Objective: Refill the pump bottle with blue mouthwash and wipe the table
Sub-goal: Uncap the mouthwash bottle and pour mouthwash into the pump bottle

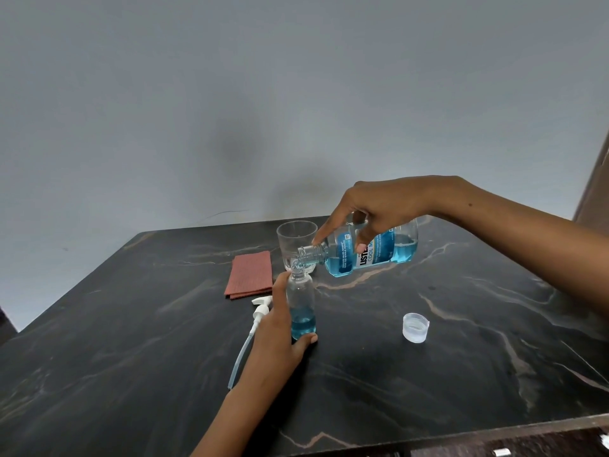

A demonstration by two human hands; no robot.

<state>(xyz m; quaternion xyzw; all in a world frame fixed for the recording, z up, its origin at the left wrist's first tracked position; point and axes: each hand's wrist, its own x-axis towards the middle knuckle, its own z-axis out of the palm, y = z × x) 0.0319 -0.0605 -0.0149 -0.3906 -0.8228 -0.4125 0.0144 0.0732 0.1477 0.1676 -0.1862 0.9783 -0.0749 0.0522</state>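
A small clear pump bottle [301, 301] stands upright on the dark marble table [428, 374], its lower part holding blue liquid. My left hand [280, 334] grips it from the left side. My right hand [379, 209] holds the blue mouthwash bottle [372, 255] tipped on its side, its open neck right over the pump bottle's mouth. The white pump head with its tube [253, 328] lies on the table behind my left hand. A folded reddish cloth [250, 273] lies at the back left.
An empty clear plastic cup [295, 242] stands just behind the pump bottle. The mouthwash bottle's clear cap [415, 327] sits upside down on the table to the right. A grey wall rises behind the table. The table's front edge runs along the lower right.
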